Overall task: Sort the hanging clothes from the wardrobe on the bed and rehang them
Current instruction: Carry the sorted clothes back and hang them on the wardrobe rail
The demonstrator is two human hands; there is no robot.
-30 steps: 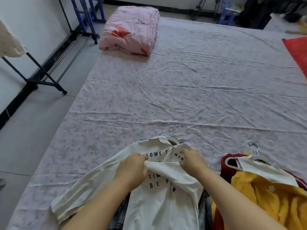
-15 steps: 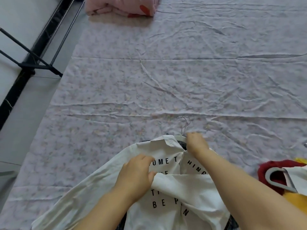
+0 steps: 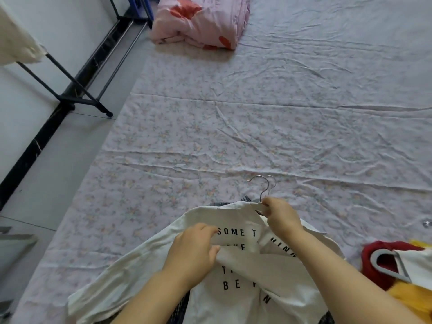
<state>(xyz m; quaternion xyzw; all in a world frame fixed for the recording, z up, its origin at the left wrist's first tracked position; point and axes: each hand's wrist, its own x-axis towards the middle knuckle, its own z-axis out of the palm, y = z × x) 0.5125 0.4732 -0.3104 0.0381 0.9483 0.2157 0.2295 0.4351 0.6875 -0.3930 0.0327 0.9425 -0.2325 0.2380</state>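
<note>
White shirt lies at the near edge of the bed, right hand pinching its hanger at the neck, left hand gripping a front fold; lifting now may snag the second hook beneath or shed the collar.

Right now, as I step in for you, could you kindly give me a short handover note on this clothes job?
Hands: the left hand grips a fold of the white lettered shirt. The right hand pinches the hanger at the base of its hook, by the collar.
Things: the shirt lies on the bed, over a plaid garment. A red garment and a yellow garment with a grey hanger lie at the right.
Done: clothes are on the bed; the shirt seems to sit on its hanger.
Left: probably lift it, hang it on the rack at the left, then the rest.
</note>
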